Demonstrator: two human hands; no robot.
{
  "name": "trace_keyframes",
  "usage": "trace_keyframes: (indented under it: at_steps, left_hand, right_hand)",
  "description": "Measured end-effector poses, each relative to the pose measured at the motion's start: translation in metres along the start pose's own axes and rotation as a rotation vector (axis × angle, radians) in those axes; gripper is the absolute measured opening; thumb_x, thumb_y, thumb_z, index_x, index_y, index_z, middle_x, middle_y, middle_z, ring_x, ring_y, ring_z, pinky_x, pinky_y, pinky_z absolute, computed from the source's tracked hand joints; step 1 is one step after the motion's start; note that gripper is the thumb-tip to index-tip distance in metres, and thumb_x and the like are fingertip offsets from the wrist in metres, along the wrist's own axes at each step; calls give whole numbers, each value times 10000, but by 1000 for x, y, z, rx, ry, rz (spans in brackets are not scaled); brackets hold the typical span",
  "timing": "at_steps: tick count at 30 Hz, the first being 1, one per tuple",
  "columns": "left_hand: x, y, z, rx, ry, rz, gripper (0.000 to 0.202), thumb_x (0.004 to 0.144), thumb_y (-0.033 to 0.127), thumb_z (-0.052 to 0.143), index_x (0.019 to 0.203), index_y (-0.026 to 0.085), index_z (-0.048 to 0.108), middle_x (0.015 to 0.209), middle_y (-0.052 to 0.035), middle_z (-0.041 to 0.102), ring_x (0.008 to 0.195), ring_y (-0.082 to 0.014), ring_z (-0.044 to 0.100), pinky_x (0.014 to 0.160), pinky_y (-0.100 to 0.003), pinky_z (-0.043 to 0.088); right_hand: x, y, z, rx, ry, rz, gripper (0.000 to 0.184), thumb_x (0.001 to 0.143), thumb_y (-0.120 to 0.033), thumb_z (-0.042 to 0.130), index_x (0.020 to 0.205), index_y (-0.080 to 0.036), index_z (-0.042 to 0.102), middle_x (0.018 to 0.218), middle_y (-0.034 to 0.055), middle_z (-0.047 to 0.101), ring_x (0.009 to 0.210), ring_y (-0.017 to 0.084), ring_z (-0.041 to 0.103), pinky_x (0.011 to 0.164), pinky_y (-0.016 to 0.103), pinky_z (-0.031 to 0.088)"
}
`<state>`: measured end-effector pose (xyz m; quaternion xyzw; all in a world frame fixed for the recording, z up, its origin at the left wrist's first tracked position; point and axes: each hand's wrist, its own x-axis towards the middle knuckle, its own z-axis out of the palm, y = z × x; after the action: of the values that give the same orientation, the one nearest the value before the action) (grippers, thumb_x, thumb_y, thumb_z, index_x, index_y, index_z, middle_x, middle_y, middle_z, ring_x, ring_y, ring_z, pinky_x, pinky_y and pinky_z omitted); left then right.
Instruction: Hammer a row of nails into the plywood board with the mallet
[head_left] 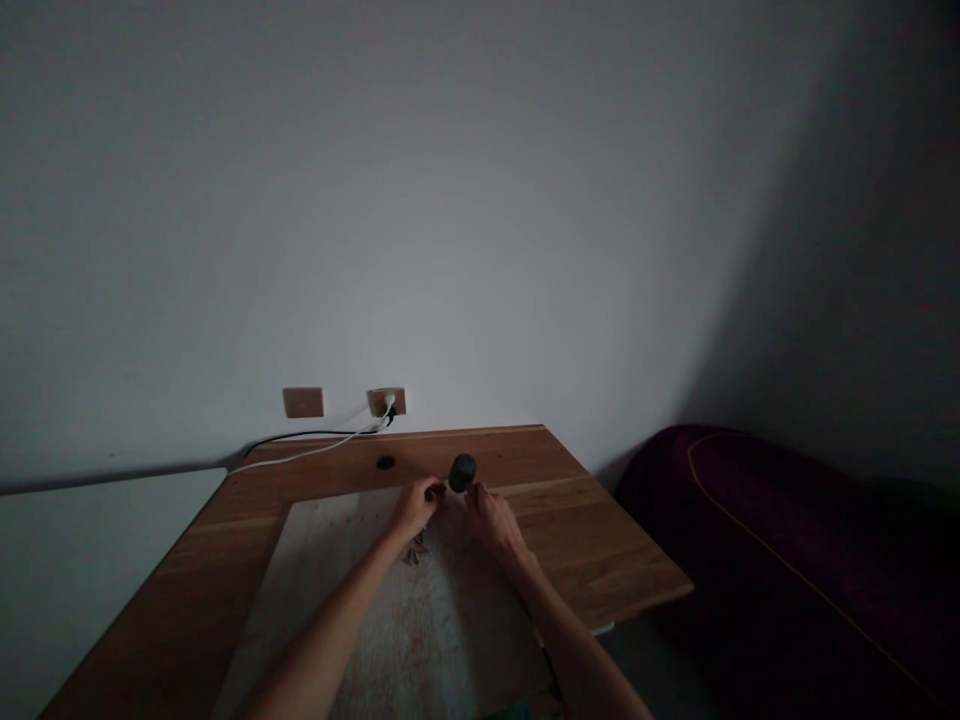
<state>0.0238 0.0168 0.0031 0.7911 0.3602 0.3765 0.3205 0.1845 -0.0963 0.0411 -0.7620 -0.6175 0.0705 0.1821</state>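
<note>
Both my arms reach forward over a pale cloth [337,570] spread on a wooden table [600,560]. My left hand [415,505] has its fingers curled in a pinch at the cloth's far edge, on something too small and dark to name. My right hand [491,520] is closed next to it, its fingers up against a small dark round object [463,471] that stands at the far edge of the cloth. The room is dim, so whether the right hand grips that object is unclear.
A dark hole or knob [385,462] marks the tabletop behind the hands. White and black cables [315,445] run from a wall socket [387,401] along the table's back edge. A dark purple bed or sofa [787,560] stands to the right.
</note>
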Motion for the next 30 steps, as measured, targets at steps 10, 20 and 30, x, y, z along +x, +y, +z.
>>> trace_keyframes:
  at_steps: [10,20,30]
  left_hand:
    - [-2,2,1,12,-46,26,246,759,43,621,883,177,786,869,-26,813,844,-187,751,800,-260,558]
    - [-4,2,1,53,-52,23,231,764,48,635,886,187,774,843,-14,793,799,-174,724,778,-251,538]
    - [-6,3,2,65,-79,57,289,756,13,593,914,174,773,864,-22,798,799,-169,726,770,-248,518]
  right_hand:
    - [1,6,-1,-12,-13,33,289,1115,-214,415,1207,-146,681,1137,183,814,1048,290,788,746,288,434]
    - [0,3,-1,-3,-19,50,290,1099,-176,422,1234,-136,675,1143,199,809,1056,293,790,765,286,456]
    - [-1,1,0,-9,-8,50,290,1099,-198,425,1241,-124,666,1164,214,801,1058,304,790,782,298,480]
